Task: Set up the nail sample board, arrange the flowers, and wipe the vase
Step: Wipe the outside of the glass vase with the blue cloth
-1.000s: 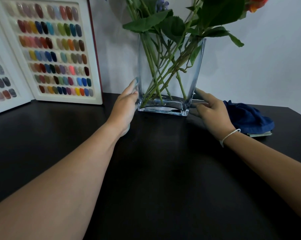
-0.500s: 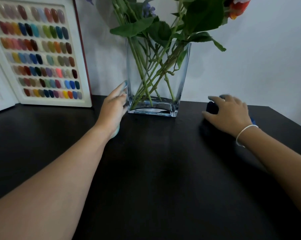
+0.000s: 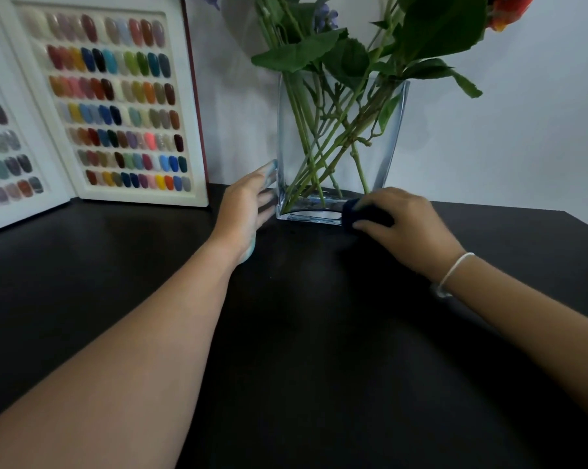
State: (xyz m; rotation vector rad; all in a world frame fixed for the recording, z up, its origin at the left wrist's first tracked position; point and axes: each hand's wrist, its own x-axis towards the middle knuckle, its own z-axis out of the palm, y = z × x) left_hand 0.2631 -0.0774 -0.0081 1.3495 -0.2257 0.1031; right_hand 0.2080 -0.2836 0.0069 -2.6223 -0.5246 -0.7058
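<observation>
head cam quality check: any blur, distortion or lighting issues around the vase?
Head view: dim, soft light; the black table shows almost no detail. Wide-angle bend curves the nail sample board edges. The left hand fingertips are smeared beside the vase; the right hand and dark blue cloth are slightly soft. No harsh glare on the glass.

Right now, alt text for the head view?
The right hand presses a dark blue cloth to the lower right corner of a glass vase of flowers, and the left hand lies flat against its left side. An open nail board stands left on the black table.
</observation>
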